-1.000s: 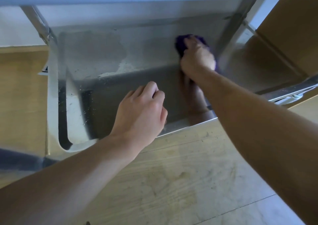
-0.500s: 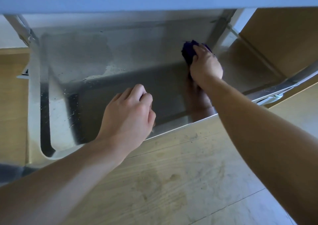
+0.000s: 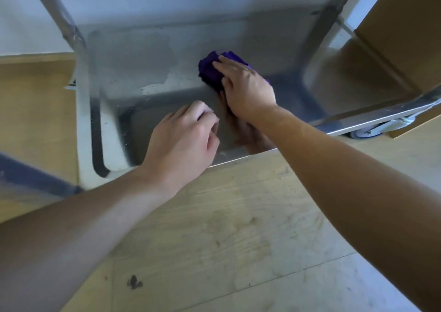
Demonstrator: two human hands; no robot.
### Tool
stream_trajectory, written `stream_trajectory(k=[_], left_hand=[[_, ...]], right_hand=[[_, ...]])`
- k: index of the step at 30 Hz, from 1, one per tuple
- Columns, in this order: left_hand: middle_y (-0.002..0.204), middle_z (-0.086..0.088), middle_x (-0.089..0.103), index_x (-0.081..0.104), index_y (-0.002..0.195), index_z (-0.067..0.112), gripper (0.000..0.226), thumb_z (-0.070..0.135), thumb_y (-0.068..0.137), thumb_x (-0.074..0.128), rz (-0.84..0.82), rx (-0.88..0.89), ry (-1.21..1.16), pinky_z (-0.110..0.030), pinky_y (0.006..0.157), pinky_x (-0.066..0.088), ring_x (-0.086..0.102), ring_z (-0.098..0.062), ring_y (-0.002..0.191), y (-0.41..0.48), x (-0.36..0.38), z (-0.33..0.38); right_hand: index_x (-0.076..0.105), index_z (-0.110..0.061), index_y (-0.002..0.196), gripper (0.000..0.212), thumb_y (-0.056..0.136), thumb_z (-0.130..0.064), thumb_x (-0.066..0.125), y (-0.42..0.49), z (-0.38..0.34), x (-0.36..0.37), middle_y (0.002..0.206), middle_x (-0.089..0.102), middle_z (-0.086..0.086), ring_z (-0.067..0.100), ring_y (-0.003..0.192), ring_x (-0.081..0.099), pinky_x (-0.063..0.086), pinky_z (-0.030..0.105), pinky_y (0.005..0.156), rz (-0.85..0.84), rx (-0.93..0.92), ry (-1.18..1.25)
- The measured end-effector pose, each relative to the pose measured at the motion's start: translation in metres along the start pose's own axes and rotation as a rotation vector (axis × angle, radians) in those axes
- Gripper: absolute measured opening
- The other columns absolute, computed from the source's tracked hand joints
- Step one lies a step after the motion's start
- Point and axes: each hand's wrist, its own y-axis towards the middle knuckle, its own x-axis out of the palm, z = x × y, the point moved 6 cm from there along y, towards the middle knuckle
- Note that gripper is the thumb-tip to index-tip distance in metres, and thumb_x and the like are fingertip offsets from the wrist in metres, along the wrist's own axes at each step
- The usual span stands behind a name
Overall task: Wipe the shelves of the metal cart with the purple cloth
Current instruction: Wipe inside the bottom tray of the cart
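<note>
While flat on cloth point(image 3: 210, 72), right hand point(image 3: 247, 89).

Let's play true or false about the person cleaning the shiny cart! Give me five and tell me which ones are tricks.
1. The right hand presses the purple cloth onto the metal shelf. True.
2. The left hand holds a spray bottle. False: its fingers are curled and it holds nothing.
3. A wheel shows under the cart's right end. True.
4. The cart stands on carpet. False: it stands on a wooden floor.
5. The cloth lies on the floor. False: it is on the shelf, under the right hand.
</note>
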Motion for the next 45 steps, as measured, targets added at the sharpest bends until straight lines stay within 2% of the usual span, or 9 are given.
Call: stream_trajectory(k=[12, 16, 20, 24, 27, 30, 34, 38, 45], left_hand=[[0.114, -0.007, 0.063, 0.066, 0.112, 0.006, 0.029, 0.010, 0.092, 0.046, -0.249, 0.166, 0.261, -0.038, 0.078, 0.056, 0.063, -0.021, 0.097, -0.109, -0.063, -0.048], [0.127, -0.012, 0.057, 0.055, 0.132, 0.001, 0.048, -0.005, 0.085, 0.055, -0.309, 0.056, 0.355, -0.040, 0.079, 0.057, 0.059, -0.026, 0.108, -0.126, -0.060, -0.046], [0.118, -0.010, 0.061, 0.060, 0.126, 0.001, 0.052, -0.014, 0.077, 0.054, -0.260, 0.070, 0.309, -0.039, 0.065, 0.057, 0.060, -0.025, 0.093, -0.125, -0.064, -0.047], [0.121, -0.008, 0.057, 0.056, 0.132, 0.005, 0.053, -0.013, 0.082, 0.053, -0.255, -0.001, 0.272, -0.039, 0.064, 0.057, 0.057, -0.023, 0.096, -0.125, -0.063, -0.050], [0.122, -0.009, 0.052, 0.049, 0.137, 0.005, 0.047, 0.000, 0.095, 0.030, -0.243, -0.011, 0.256, -0.041, 0.064, 0.055, 0.052, -0.024, 0.098, -0.122, -0.061, -0.050], [0.111, -0.011, 0.057, 0.050, 0.134, 0.000, 0.073, 0.011, 0.096, -0.011, -0.192, 0.048, 0.343, -0.037, 0.057, 0.051, 0.057, -0.027, 0.092, -0.122, -0.066, -0.043], [0.104, -0.003, 0.059, 0.054, 0.128, 0.006, 0.056, 0.017, 0.105, 0.004, -0.167, 0.004, 0.477, -0.030, 0.057, 0.039, 0.057, -0.020, 0.087, -0.122, -0.065, -0.041], [0.122, 0.005, 0.045, 0.034, 0.142, 0.020, 0.090, 0.027, 0.084, -0.034, -0.251, -0.073, 0.420, -0.027, 0.066, 0.029, 0.047, -0.014, 0.104, -0.118, -0.061, -0.049], [0.079, 0.004, 0.062, 0.073, 0.099, 0.012, 0.043, 0.008, 0.104, 0.030, -0.064, 0.201, 0.551, -0.023, 0.046, 0.044, 0.057, -0.013, 0.067, -0.125, -0.079, -0.036]], right_hand=[[0.047, -0.028, 0.140, 0.048, 0.095, -0.014, 0.039, -0.003, -0.042, 0.008, 0.153, 0.036, -0.011, 0.016, 0.138, 0.037, 0.031, 0.029, 0.107, -0.001, 0.099, 0.025], [0.050, -0.027, 0.138, 0.047, 0.093, -0.014, 0.043, -0.024, -0.112, 0.027, 0.151, 0.039, -0.010, 0.018, 0.134, 0.042, 0.034, 0.031, 0.104, -0.080, -0.178, 0.072], [0.051, -0.027, 0.138, 0.042, 0.098, -0.018, 0.043, -0.050, -0.140, 0.032, 0.147, 0.044, -0.012, 0.009, 0.136, 0.040, 0.032, 0.026, 0.111, -0.203, -0.519, 0.129], [0.051, -0.029, 0.138, 0.042, 0.098, -0.019, 0.045, -0.014, -0.110, 0.029, 0.148, 0.043, -0.012, 0.015, 0.135, 0.042, 0.034, 0.029, 0.108, -0.201, -0.344, 0.120], [0.049, -0.030, 0.139, 0.045, 0.096, -0.017, 0.044, 0.000, -0.112, 0.035, 0.150, 0.039, -0.015, 0.017, 0.136, 0.041, 0.035, 0.031, 0.107, -0.185, -0.192, 0.118], [0.049, -0.028, 0.139, 0.046, 0.095, -0.014, 0.047, -0.034, -0.163, 0.047, 0.149, 0.041, -0.012, 0.012, 0.139, 0.036, 0.027, 0.028, 0.114, -0.321, -0.487, 0.171], [0.050, -0.026, 0.138, 0.042, 0.098, -0.014, 0.047, -0.059, -0.187, 0.049, 0.147, 0.044, -0.012, 0.008, 0.138, 0.037, 0.028, 0.029, 0.115, -0.469, -0.735, 0.233], [0.045, -0.030, 0.142, 0.044, 0.100, -0.017, 0.043, -0.010, -0.154, 0.043, 0.150, 0.039, -0.013, 0.019, 0.135, 0.041, 0.031, 0.037, 0.112, -0.373, -0.418, 0.108], [0.055, -0.024, 0.134, 0.045, 0.094, -0.004, 0.051, -0.061, -0.169, 0.035, 0.143, 0.049, -0.013, 0.008, 0.138, 0.037, 0.029, 0.036, 0.115, -0.486, -0.637, 0.259]])
